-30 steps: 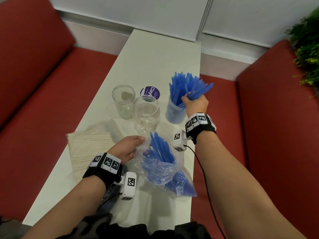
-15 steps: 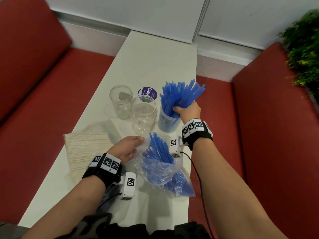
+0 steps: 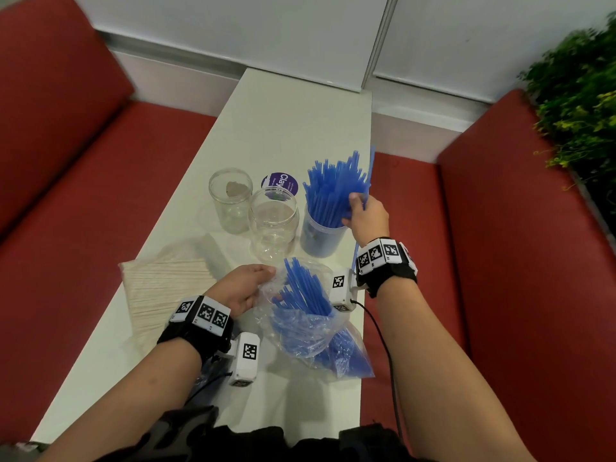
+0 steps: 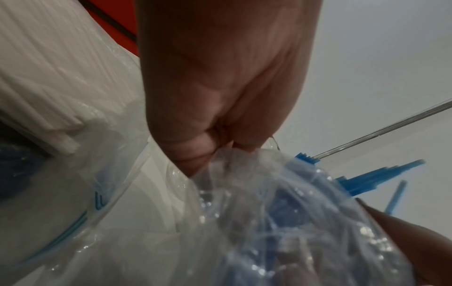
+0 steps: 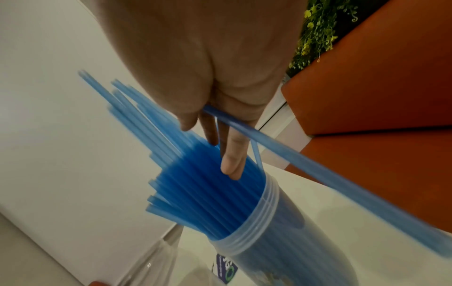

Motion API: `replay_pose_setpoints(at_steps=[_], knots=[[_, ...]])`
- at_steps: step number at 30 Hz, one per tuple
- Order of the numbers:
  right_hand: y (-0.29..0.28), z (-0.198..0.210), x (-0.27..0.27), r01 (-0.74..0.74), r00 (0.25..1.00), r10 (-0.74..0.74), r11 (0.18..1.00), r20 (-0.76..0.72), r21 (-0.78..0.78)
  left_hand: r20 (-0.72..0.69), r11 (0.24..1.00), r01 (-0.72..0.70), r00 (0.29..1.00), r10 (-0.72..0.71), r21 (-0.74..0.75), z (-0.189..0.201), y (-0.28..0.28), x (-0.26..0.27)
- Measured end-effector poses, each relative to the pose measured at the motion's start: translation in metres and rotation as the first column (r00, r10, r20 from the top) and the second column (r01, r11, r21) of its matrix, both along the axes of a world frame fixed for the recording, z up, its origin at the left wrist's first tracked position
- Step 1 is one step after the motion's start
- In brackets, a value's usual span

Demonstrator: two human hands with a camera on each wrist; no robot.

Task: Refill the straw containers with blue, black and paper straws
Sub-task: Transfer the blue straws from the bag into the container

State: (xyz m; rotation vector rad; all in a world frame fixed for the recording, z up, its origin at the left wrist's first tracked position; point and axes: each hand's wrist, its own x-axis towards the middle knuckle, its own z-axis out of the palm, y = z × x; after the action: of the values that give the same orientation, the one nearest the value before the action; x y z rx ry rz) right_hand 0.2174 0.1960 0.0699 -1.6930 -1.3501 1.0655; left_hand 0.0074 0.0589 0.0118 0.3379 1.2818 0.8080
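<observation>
A clear container (image 3: pixel 320 241) on the white table holds a fan of blue straws (image 3: pixel 333 191). My right hand (image 3: pixel 358 208) is at its right rim, its straight fingers (image 5: pixel 232 164) touching the straws (image 5: pixel 208 183). One loose blue straw (image 5: pixel 318 174) slants between those fingers and past the wrist. Nearer me, my left hand (image 3: pixel 263 278) pinches the rim of a clear plastic bag (image 3: pixel 310 328) with more blue straws sticking out. The left wrist view shows the thumb and fingers (image 4: pixel 208 151) bunching the bag film (image 4: pixel 281 212).
Two empty clear jars (image 3: pixel 230 201) (image 3: pixel 273 225) stand left of the blue container, with a purple lid (image 3: pixel 280 183) behind them. A bagged stack of paper straws (image 3: pixel 166 295) lies at the left table edge. Red benches (image 3: pixel 83 211) (image 3: pixel 533 261) flank the narrow table (image 3: pixel 283 121).
My right hand lowered the gripped bundle of blue straws into the container and opened its fingers, letting the bundle go. The left hand kept its hold on the bag.
</observation>
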Motion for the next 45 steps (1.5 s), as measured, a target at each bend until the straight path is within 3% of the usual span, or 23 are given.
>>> replay_pose_setpoints(at_steps=[2, 6, 11, 14, 18, 21, 24, 27, 29, 31, 33, 35, 38, 40, 43, 45], knots=[[0.0, 0.009, 0.002, 0.022, 1.0, -0.022, 0.999, -0.009, 0.038, 0.01, 1.0, -0.001, 1.0, 0.001, 0.007, 0.001, -0.002, 0.0], [0.008, 0.022, 0.01, 0.049, 0.982, -0.079, 0.983, 0.172, 0.175, 0.036, 1.0, -0.008, 0.999, 0.007, 0.016, 0.0, -0.003, 0.0], [0.013, 0.025, 0.017, 0.051, 0.99, -0.08, 0.97, 0.114, 0.238, 0.043, 1.0, -0.006, 0.999, 0.005, 0.015, -0.002, -0.004, -0.002], [0.014, 0.018, 0.015, 0.06, 0.993, -0.08, 0.977, 0.088, 0.207, 0.037, 1.0, 0.001, 0.999, -0.001, 0.0, 0.0, -0.003, -0.002], [0.007, 0.0, 0.01, 0.027, 0.997, -0.03, 0.999, 0.072, 0.046, 0.018, 1.0, 0.0, 1.0, 0.0, -0.003, 0.0, -0.003, -0.002], [0.001, -0.003, 0.01, 0.021, 0.998, -0.025, 0.998, 0.066, 0.051, 0.005, 1.0, 0.004, 1.0, -0.004, -0.006, 0.0, -0.003, -0.003], [-0.001, 0.008, 0.01, 0.121, 0.983, -0.155, 0.95, 0.098, 0.289, 0.008, 1.0, 0.005, 1.0, -0.005, -0.004, -0.002, -0.002, -0.005], [0.002, 0.021, 0.009, 0.244, 0.897, -0.408, 0.776, 0.169, 0.582, 0.016, 1.0, 0.0, 1.0, 0.0, -0.007, -0.003, -0.001, -0.005], [0.009, 0.02, 0.004, 0.2, 0.848, -0.428, 0.805, 0.313, 0.558, 0.022, 1.0, -0.004, 1.0, 0.005, -0.005, -0.006, -0.001, -0.005], [0.014, 0.009, -0.003, 0.071, 0.862, -0.241, 0.929, 0.446, 0.364, 0.022, 1.0, -0.004, 1.0, 0.004, -0.013, -0.008, 0.0, -0.003], [0.013, -0.007, -0.009, -0.101, 0.898, 0.012, 0.978, 0.439, 0.18, 0.022, 1.0, 0.0, 1.0, 0.0, -0.019, -0.008, 0.0, -0.001], [0.01, -0.014, -0.012, -0.191, 0.919, 0.132, 0.973, 0.373, 0.128, 0.018, 1.0, 0.003, 1.0, -0.003, -0.017, -0.007, 0.001, -0.001], [0.007, -0.006, -0.012, -0.104, 0.975, 0.042, 0.954, 0.219, 0.28, 0.009, 1.0, -0.004, 1.0, 0.004, -0.013, -0.009, 0.003, -0.004], [0.011, 0.008, -0.012, -0.045, 0.983, -0.044, 0.88, 0.176, 0.472, 0.012, 1.0, -0.003, 1.0, 0.003, -0.014, -0.01, 0.003, -0.006], [0.024, 0.03, -0.019, -0.129, 0.934, -0.113, 0.779, 0.34, 0.613, 0.022, 1.0, -0.006, 1.0, 0.007, -0.017, -0.011, 0.004, -0.006], [0.031, 0.031, -0.026, -0.245, 0.838, -0.106, 0.803, 0.535, 0.543, 0.023, 1.0, -0.007, 1.0, 0.007, -0.018, -0.011, 0.005, -0.005]])
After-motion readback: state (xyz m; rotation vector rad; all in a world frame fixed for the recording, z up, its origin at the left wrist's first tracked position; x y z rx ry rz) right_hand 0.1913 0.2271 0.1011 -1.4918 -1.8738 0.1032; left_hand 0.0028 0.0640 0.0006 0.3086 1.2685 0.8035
